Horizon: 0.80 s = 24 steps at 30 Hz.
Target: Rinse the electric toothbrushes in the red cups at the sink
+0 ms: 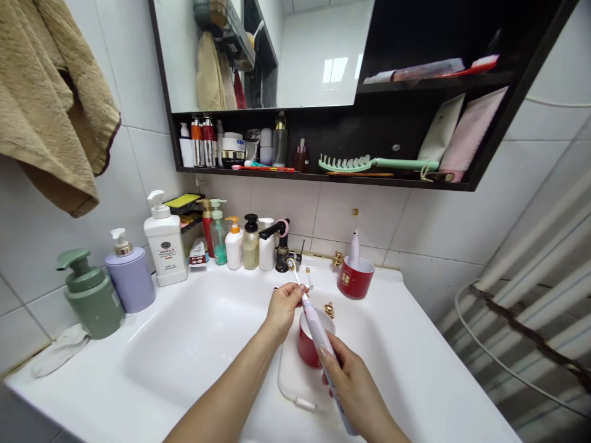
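Observation:
My right hand [348, 375] is wrapped round the pale lilac body of an electric toothbrush [318, 332], which slants up and away over the basin. With thumb and fingers, my left hand [282, 311] pinches the toothbrush at its neck, just below the brush head [290, 266]. Behind the toothbrush stands a red cup [308, 347] with a white inside, partly covered by it and my right hand. The cup rests on a white rounded board [289, 375] in the sink. A small brush-like piece [309, 277] lies near the tap, too small to name surely.
The white sink [184, 332] has a black tap [281, 246] at its back. Another red cup [355, 283] holds a second electric toothbrush [354, 249]. Pump bottles [132, 277] line the left and back ledge. A dark mirror cabinet [277, 175] overhangs the sink.

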Tool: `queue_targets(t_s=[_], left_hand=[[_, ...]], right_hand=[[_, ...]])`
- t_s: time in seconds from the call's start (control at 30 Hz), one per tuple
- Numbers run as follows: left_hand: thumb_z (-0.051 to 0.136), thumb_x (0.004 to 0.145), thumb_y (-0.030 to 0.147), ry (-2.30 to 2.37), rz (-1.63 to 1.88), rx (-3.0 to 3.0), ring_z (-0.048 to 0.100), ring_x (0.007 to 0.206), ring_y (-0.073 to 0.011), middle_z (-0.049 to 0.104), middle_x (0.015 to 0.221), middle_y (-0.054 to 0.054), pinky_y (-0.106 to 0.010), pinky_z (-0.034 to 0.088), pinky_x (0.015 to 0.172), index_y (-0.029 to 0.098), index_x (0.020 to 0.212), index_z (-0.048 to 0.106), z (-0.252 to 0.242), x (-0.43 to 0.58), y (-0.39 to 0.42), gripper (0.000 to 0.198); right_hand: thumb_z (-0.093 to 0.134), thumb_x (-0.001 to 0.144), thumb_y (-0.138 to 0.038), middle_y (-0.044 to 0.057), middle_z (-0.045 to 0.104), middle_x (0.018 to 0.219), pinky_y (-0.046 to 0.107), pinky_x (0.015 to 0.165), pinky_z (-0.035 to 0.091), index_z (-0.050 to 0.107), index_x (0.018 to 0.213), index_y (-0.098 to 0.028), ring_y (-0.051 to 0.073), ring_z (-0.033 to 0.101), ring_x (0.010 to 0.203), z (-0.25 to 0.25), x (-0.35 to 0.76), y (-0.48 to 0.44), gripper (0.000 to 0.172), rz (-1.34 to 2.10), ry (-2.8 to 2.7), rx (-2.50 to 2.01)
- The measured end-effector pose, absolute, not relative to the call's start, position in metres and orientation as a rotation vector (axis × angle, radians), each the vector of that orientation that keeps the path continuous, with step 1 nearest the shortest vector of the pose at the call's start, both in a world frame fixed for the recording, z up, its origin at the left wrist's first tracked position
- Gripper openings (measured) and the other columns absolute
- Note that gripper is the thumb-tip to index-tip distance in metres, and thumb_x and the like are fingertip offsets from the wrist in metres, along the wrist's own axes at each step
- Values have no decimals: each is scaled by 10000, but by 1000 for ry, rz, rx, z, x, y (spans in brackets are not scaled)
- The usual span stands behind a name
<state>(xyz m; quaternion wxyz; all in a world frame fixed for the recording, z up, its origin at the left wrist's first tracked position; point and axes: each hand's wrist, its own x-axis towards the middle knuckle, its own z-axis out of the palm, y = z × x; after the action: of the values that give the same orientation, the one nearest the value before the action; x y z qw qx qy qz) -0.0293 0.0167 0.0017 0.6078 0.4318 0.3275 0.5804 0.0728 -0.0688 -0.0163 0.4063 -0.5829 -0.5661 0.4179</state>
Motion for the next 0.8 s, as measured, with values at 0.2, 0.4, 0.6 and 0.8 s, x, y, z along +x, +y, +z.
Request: queue_targets(t_s=[0.2,0.4,0.6,0.8], left_hand=[[544,549,286,759,1358,952,373,437,-43,448,457,36,-181,296,482,112,556,523,4,-24,14,176],[521,575,302,618,1366,876,387,429,-48,460,450,27,-180,277,463,115,567,492,7,-26,9,190],[518,587,283,581,1320,859,400,432,-46,468,455,20,-181,289,472,105,582,501,8,-25,7,180],[518,589,285,534,1202,754,457,451,-66,483,471,15,-220,344,552,109,630,496,7,-23,3,183]], right_hand=[[348,683,-420,-48,399,500,193,374,322,434,853,-155,62,365,388,-13,65,-73,326,1298,-1314,-1313],[313,697,-441,-42,439,498,185,350,310,388,629,-162,33,341,323,-1,58,-81,297,1585,-1172,-1144],[387,670,-420,-65,388,500,175,344,315,375,688,-171,39,367,352,-6,56,-81,249,1437,-1179,-1201],[366,664,-460,-37,437,531,193,321,322,406,676,-160,42,375,335,-12,56,-79,303,1653,-1007,-1084]])
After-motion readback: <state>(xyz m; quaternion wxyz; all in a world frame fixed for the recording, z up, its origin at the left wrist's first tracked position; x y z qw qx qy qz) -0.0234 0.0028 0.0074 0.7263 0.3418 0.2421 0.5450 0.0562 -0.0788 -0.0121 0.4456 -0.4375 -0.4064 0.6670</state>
